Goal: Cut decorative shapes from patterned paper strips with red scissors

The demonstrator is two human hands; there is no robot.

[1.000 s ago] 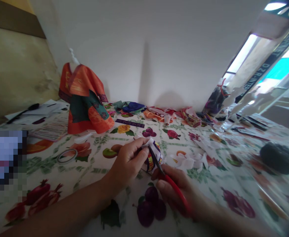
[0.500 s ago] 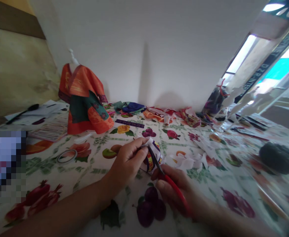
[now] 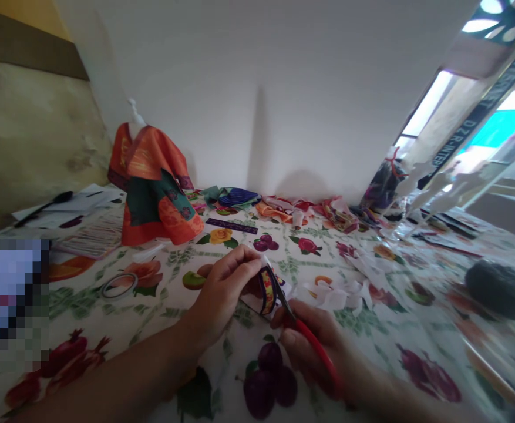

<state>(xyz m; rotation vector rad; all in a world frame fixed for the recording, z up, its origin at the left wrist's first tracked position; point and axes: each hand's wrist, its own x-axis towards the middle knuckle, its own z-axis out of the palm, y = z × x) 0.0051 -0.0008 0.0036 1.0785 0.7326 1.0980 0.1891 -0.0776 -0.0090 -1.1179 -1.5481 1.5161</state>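
Observation:
In the middle of the head view, my left hand (image 3: 233, 279) pinches a small white piece with a purple and yellow patterned band (image 3: 267, 292). My right hand (image 3: 314, 335) is closed round the red handles of a pair of scissors (image 3: 312, 343). The dark blades point up and away, and their tips lie against the edge of the banded piece, close to my left fingertips. Whether the blades are parted is hard to tell. Both hands are above a fruit-patterned tablecloth (image 3: 222, 376).
An orange and green dress on a stand (image 3: 154, 182) is at the back left. A tape ring (image 3: 119, 285) lies left. Fabric scraps (image 3: 283, 208) line the wall, with white scraps (image 3: 336, 294) nearer. A dark bundle (image 3: 499, 288) and clear stands (image 3: 416, 188) are right.
The banded piece has turned and shows more of its yellow pattern. My left fingers have shifted slightly on it. The whole view has moved a little, so the table things appear lower.

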